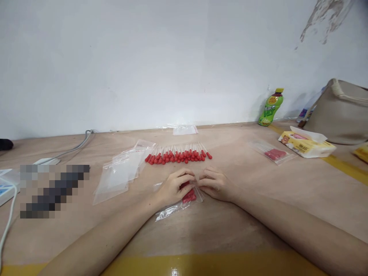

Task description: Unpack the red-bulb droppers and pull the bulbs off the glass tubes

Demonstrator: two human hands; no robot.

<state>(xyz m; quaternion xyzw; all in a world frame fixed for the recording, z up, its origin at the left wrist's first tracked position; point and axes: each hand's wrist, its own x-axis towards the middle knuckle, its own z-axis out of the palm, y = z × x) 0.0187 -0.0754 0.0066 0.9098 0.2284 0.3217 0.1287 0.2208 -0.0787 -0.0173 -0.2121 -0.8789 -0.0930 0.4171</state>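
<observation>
In front of me a clear zip bag (169, 211) lies on the table with red-tipped sticks (189, 196) inside. My left hand (178, 186) is closed over the bag, its fingers curled around the red tips and covering part of them. My right hand (214, 184) meets the bag's right end with bent fingers, pinched at its edge; the exact grip is partly hidden. Just beyond both hands, a row of loose thin white sticks with red bulb-shaped tips (178, 156) lies with the tips toward me. Several flat zip bags (117, 172) overlap to the left of that row.
At right lie a filled bag of red-tipped sticks (275, 153) and a yellow tissue pack (307, 143). A green bottle (271, 107) and a grey-beige bag (339, 111) stand near the wall. A pixelated dark object (57, 189), a power strip (7, 189) and cables are at left.
</observation>
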